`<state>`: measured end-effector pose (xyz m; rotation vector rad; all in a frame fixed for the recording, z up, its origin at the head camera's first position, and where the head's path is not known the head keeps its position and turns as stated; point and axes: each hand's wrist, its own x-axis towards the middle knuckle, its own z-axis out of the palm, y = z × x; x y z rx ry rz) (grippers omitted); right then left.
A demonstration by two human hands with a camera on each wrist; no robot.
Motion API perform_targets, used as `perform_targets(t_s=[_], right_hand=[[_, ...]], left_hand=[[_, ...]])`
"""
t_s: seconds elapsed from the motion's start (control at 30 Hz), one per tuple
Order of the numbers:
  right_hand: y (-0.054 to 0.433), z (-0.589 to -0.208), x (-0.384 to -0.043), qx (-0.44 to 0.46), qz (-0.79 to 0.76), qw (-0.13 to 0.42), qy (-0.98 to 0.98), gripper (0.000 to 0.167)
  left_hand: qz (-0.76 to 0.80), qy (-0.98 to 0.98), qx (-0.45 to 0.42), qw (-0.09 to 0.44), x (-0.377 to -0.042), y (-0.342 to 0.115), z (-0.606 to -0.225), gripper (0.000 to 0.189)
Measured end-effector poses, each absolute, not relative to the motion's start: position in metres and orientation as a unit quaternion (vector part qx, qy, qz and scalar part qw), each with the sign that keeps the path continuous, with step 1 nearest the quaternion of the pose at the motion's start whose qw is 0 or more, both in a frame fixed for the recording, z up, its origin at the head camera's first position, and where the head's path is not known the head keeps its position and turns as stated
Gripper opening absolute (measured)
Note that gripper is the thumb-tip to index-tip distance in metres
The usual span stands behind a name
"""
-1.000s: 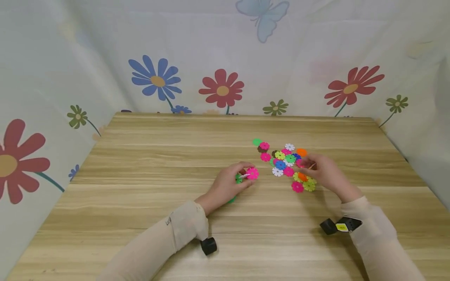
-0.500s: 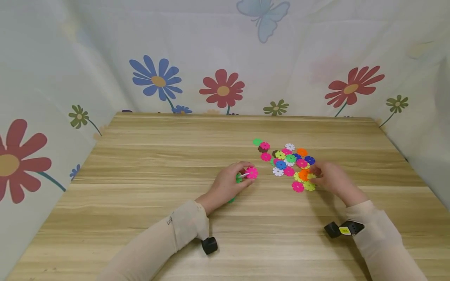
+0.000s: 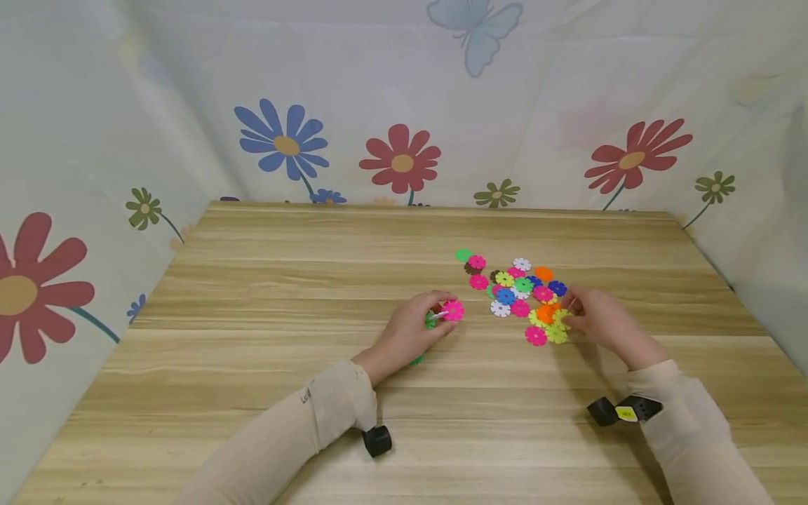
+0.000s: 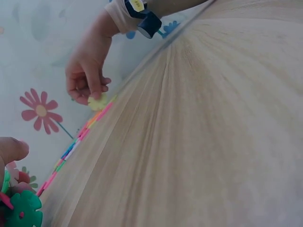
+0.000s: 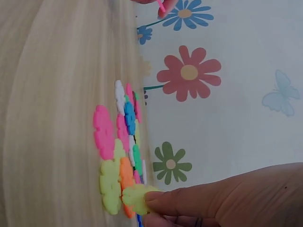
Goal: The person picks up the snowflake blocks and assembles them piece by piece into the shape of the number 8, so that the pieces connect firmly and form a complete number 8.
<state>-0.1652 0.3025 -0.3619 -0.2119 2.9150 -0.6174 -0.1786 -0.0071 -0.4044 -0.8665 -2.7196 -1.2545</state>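
Note:
My left hand (image 3: 409, 330) grips several notched plastic discs joined together: a pink disc (image 3: 452, 311) at the fingertips, a white one seen edge-on, and green ones partly hidden by the hand. In the left wrist view a green disc (image 4: 24, 208) of this piece shows at the lower left corner. At the right side of the loose discs, my right hand (image 3: 600, 317) pinches a yellow disc (image 5: 136, 198) between thumb and fingers, tilted up from the pile. An orange disc (image 3: 546, 313) and a lower yellow disc (image 3: 557, 334) lie right beside it.
Loose discs in several colours lie spread and overlapping right of the table's middle, among them a blue disc (image 3: 506, 296), a white disc (image 3: 501, 308) and a green disc (image 3: 463, 255) at the far end. The wooden table (image 3: 303, 266) meets a flower-printed cloth (image 3: 353, 84) behind.
My right hand has drawn a little to the right over the pile, uncovering a dark blue disc, and now pinches a yellow disc. The left hand stays in place with its joined discs.

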Motion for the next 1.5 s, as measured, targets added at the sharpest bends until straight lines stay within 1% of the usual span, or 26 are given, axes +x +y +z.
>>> perform_targets(t_s=[0.07,0.2,0.4,0.67,0.87,1.0,1.13,1.2,1.33,1.4,1.5], right_hand=[[0.301,-0.359,-0.165,-0.069,-0.221,0.081,0.969,0.016],[0.294,-0.353,-0.164,-0.070,-0.233,0.073,0.967,0.012],[0.280,-0.345,-0.160,-0.077,-0.233,0.027,0.969,0.015],[0.255,-0.341,-0.159,-0.119,-0.264,-0.022,0.957,0.016],[0.237,-0.349,-0.157,-0.149,-0.296,-0.053,0.942,0.017],[0.224,-0.357,-0.155,-0.160,-0.316,-0.049,0.934,0.016],[0.213,-0.364,-0.154,-0.172,-0.317,-0.049,0.931,0.012],[0.209,-0.368,-0.153,-0.184,-0.307,-0.062,0.932,0.011],[0.202,-0.377,-0.153,-0.214,-0.283,-0.108,0.928,0.011],[0.200,-0.382,-0.153,-0.223,-0.284,-0.121,0.924,0.011],[0.197,-0.384,-0.151,-0.218,-0.299,-0.112,0.922,0.009]], left_hand=[[-0.401,-0.873,-0.278,0.011,-0.179,-0.007,-0.404,0.041],[-0.403,-0.873,-0.275,0.010,-0.178,-0.007,-0.404,0.041],[-0.402,-0.874,-0.273,0.012,-0.178,-0.008,-0.405,0.040],[-0.400,-0.877,-0.265,0.000,-0.180,-0.006,-0.406,0.041],[-0.408,-0.876,-0.257,-0.012,-0.181,-0.005,-0.406,0.041],[-0.413,-0.875,-0.252,-0.016,-0.182,-0.005,-0.407,0.041],[-0.419,-0.873,-0.248,-0.019,-0.183,-0.004,-0.408,0.041],[-0.422,-0.872,-0.248,-0.017,-0.183,-0.004,-0.408,0.041],[-0.424,-0.870,-0.252,-0.014,-0.182,-0.005,-0.408,0.040],[-0.423,-0.870,-0.254,-0.013,-0.181,-0.005,-0.408,0.040],[-0.420,-0.871,-0.256,-0.015,-0.180,-0.005,-0.407,0.041]])
